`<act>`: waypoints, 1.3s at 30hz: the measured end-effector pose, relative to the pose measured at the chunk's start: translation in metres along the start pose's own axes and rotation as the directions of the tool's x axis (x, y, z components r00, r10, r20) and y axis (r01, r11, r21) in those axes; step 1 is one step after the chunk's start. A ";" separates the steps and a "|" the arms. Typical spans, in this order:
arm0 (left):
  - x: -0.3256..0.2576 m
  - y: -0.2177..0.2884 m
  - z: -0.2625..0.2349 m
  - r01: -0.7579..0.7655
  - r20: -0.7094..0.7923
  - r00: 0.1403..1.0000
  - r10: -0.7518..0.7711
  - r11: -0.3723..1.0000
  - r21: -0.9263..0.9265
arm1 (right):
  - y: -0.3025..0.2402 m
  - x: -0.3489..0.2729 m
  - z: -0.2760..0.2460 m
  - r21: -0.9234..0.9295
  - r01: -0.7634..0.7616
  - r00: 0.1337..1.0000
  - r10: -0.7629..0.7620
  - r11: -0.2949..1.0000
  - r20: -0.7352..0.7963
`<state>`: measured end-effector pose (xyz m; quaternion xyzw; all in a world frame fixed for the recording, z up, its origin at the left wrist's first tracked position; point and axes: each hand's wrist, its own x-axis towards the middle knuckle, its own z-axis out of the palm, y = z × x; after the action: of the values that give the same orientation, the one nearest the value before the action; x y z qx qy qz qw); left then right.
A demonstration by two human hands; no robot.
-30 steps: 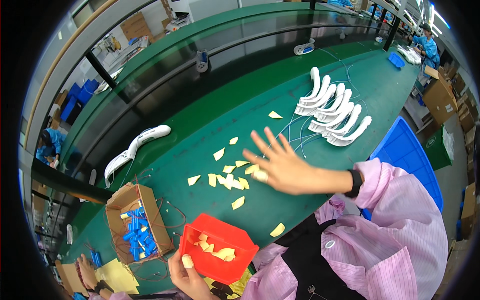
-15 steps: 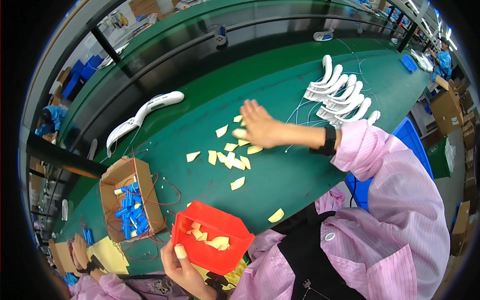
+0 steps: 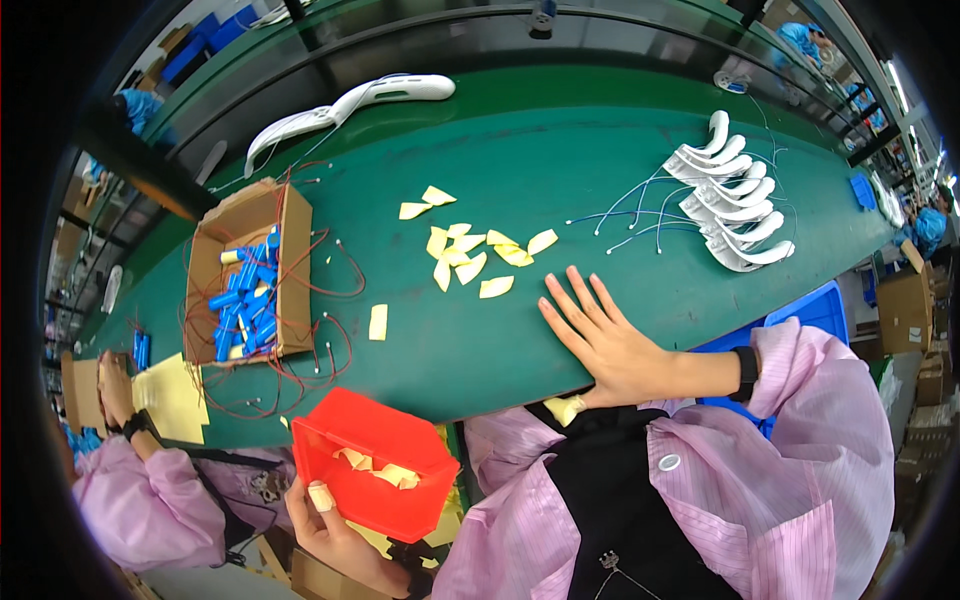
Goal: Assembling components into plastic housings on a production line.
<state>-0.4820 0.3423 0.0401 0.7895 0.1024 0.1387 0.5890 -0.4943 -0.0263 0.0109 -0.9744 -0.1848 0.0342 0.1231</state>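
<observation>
Apparently part-done: holding red bin [image 3: 352, 420] (yellow pieces [image 3: 400, 476] inside) in left hand [image 3: 325, 535], with right hand [image 3: 628, 360] spread rightward, remaining pieces [image 3: 472, 268] beyond.

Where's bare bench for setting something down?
Bare bench shows between the red bin and the right hand, and beyond the yellow pieces, left of the white curved parts. Crowded: beside the cardboard box, where red wires sprawl, and around those parts.

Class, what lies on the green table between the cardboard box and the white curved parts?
In the head view: red wires, loose yellow pieces, thin blue cables.
</observation>
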 end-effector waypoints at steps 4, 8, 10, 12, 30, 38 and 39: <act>-0.021 -0.014 -0.003 0.014 -0.097 0.995 -0.016 1.000 -0.025 | -0.018 0.025 0.018 0.026 0.064 0.995 -0.062 0.998 -0.084; -0.040 -0.025 -0.011 0.054 -0.103 0.993 -0.059 0.997 -0.054 | -0.026 0.037 0.028 0.006 0.100 0.990 -0.099 0.995 -0.100; -0.046 -0.032 -0.019 0.079 -0.100 0.991 -0.086 0.995 -0.068 | -0.039 0.042 0.031 0.040 0.099 0.990 -0.094 0.994 -0.109; -0.048 -0.041 -0.020 0.027 -0.142 0.989 -0.034 0.998 -0.054 | -0.045 0.052 0.033 -0.081 0.162 0.981 -0.169 0.983 -0.094; -0.070 -0.065 -0.015 0.056 -0.159 0.986 -0.058 0.998 -0.015 | -0.053 0.011 0.066 0.328 0.343 0.938 -0.338 0.880 -0.074; -0.116 -0.049 -0.074 0.010 -0.473 0.880 -0.037 0.998 -0.059 | -0.113 0.088 0.024 0.336 0.546 0.820 -0.407 0.768 -0.403; -0.119 -0.052 -0.078 0.013 -0.496 0.867 -0.048 0.997 -0.074 | -0.082 0.092 0.004 0.223 0.562 0.786 -0.432 0.796 -0.442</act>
<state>-0.6204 0.3889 -0.0003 0.7049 0.2581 0.3312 0.5716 -0.4385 0.0825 0.0261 -0.8408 -0.4032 -0.1520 0.3277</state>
